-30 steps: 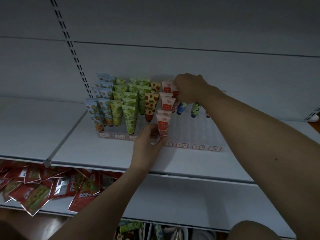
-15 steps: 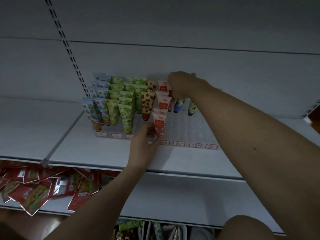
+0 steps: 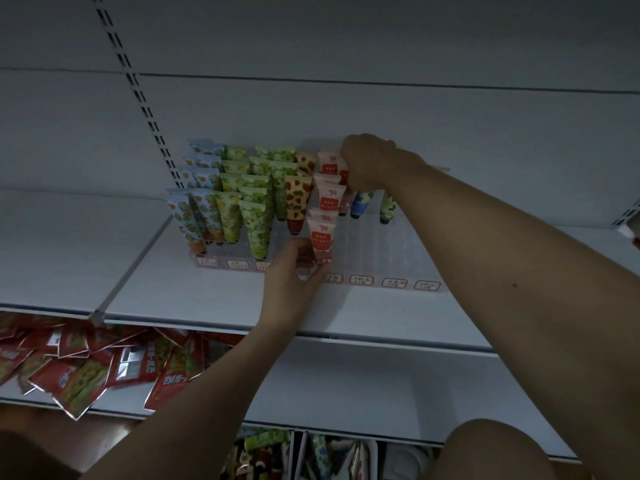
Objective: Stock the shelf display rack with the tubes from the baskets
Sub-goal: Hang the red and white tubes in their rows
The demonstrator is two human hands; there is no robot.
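Left grip: left hand [image 3: 294, 271] pinches the foot of the front pink tube [image 3: 322, 237] between thumb and fingertips, at the front edge of the clear display rack [image 3: 388, 258].
Right grip: right hand [image 3: 369, 162] curls its fingers round a pink tube [image 3: 343, 174] at the back of the rack; most of that tube is hidden behind the hand.
Pink tubes: several stand in one column, caps down, stepped from back to front.
Other tubes: blue-patterned tubes [image 3: 188, 220] fill the left end, green-patterned tubes [image 3: 256, 223] stand beside them, a strawberry-print tube [image 3: 297, 199] stands just left of the pink column; a dark blue tube [image 3: 360, 204] and a green one [image 3: 387, 207] stand at the back to the right.
Rack: right-hand slots show clear; a row of red-bordered price labels [image 3: 362, 280] runs along its front.
Shelf: rack sits on a white shelf [image 3: 207, 299].
Below: red snack packets [image 3: 86, 362] lie heaped on the lower shelf at left; baskets [image 3: 301, 452] with more tubes show at the bottom edge.
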